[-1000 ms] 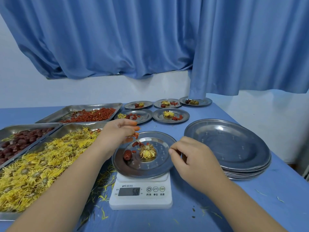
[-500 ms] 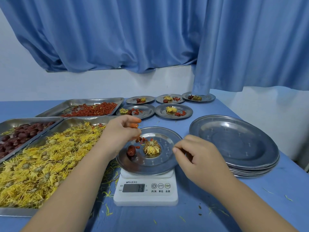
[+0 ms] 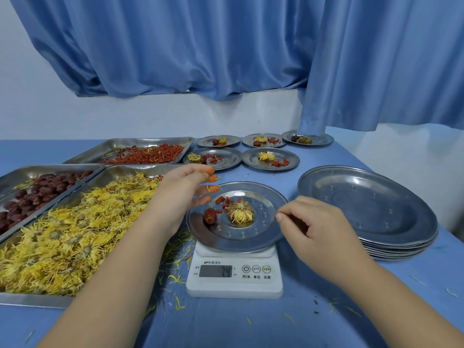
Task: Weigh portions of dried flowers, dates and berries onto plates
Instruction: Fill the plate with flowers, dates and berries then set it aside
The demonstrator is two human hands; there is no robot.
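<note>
On the round steel plate (image 3: 241,237), 1 wrinkled date (image 3: 210,216); left hand (image 3: 180,194) spread, right hand (image 3: 311,227) pinches its rim.

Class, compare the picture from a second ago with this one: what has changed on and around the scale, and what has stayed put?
The left hand has opened its fingers above the plate on the scale, and more red berries lie there. The display reading has changed. The right hand still rests at the plate's right rim. The date, flower, trays and plate stack are unmoved.
</note>
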